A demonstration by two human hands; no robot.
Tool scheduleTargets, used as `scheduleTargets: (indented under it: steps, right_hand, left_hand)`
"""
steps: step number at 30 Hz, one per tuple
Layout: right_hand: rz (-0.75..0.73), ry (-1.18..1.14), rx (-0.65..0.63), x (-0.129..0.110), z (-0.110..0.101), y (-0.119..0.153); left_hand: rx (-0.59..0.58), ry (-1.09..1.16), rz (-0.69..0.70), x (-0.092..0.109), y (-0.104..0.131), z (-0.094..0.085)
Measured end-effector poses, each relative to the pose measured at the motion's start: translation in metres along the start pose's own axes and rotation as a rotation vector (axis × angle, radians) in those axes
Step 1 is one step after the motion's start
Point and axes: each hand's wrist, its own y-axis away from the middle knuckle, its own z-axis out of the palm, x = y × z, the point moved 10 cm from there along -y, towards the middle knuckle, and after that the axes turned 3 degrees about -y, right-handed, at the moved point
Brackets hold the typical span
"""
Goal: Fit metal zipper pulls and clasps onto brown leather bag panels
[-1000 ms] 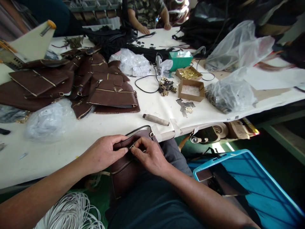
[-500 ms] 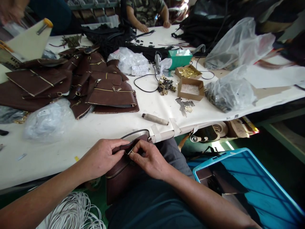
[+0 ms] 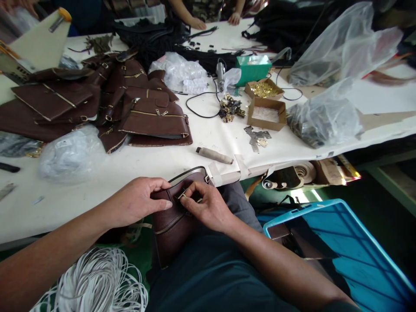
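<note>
A dark brown leather bag [image 3: 165, 236] with a zipper across its front lies tilted on my lap against the table edge. My left hand [image 3: 141, 199] grips its upper left edge, thumb on the front and fingers along the rim. Between the thumb and forefinger of my right hand [image 3: 209, 207] is a small metal fitting [image 3: 180, 194], held against the bag's front near the top. Its exact kind is too small to tell. A thin dark strap [image 3: 186, 172] arches above the bag's rim.
Brown leather bags [image 3: 152, 117] are piled at left beside a plastic bag [image 3: 68, 154]. A wrapped tool [image 3: 214, 155], metal plates [image 3: 256, 138] and cardboard boxes [image 3: 281, 120] lie ahead. A blue crate [image 3: 339, 203] stands at right, white cord [image 3: 97, 281] below left. A co-worker's hands [image 3: 197, 23] are across the table.
My left thumb has moved off the metal fitting and rests on the bag's front. The bag's front shows more openly, and the view has tipped slightly downward.
</note>
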Motion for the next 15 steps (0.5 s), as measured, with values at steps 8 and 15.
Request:
scheduleTargets:
  steps: [8, 15]
  right_hand:
    - [-0.035, 0.017, -0.009, -0.0058, -0.0015, 0.0037]
    - [-0.105, 0.066, 0.067, -0.0099, -0.0043, 0.0087]
  left_hand:
    - [0.033, 0.024, -0.032, 0.0025, 0.0052, -0.0021]
    - [0.08, -0.033, -0.015, 0.0035, 0.0075, 0.0001]
